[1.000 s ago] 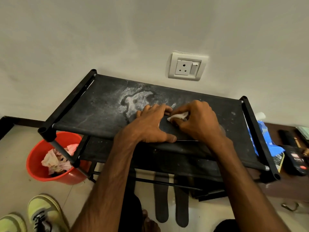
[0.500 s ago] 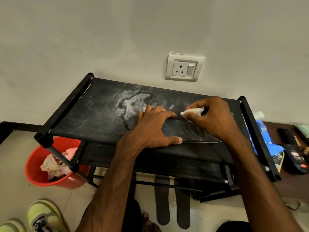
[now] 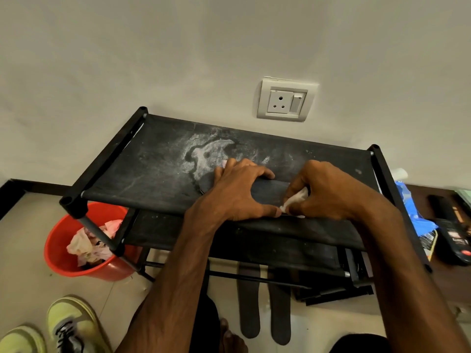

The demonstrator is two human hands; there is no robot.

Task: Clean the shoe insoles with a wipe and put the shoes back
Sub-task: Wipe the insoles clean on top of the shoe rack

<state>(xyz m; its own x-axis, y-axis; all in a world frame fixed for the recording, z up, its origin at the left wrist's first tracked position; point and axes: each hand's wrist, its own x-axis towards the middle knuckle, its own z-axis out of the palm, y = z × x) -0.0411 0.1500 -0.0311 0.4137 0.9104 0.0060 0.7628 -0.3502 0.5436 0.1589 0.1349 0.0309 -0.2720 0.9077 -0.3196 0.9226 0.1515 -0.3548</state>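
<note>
on the top shelf of a black fabric shoe rack (image 3: pixel 153 171), seen from the head camera, the left hand (image 3: pixel 237 194) spreads across a dark insole (image 3: pixel 267 192). its arched fingertips sit at the far edge and its thumb lies along the near edge, pinning the insole flat against the shelf. the right hand (image 3: pixel 331 192) is just beside it, fingers curled and pinching a small crumpled white wipe (image 3: pixel 295 201), which touches the insole near the left thumb tip. the insole lies across the shelf and is mostly covered by the two hands, with only a matte black strip showing between them.

the shelf fabric is dusty, with a pale chalky stain (image 3: pixel 204 156) behind the left hand. two more insoles (image 3: pixel 248 301) lie side by side on the tiled floor (image 3: pixel 25 250) under the rack. a red bucket (image 3: pixel 58 253) with crumpled pinkish tissues (image 3: pixel 89 243) stands at the rack's left corner, and yellow-green sneakers (image 3: pixel 68 324) sit at the lower left. a white socket (image 3: pixel 285 100) is set in the plain wall (image 3: pixel 178 59) above the rack, and blue plastic (image 3: pixel 410 210) lies to its right.
</note>
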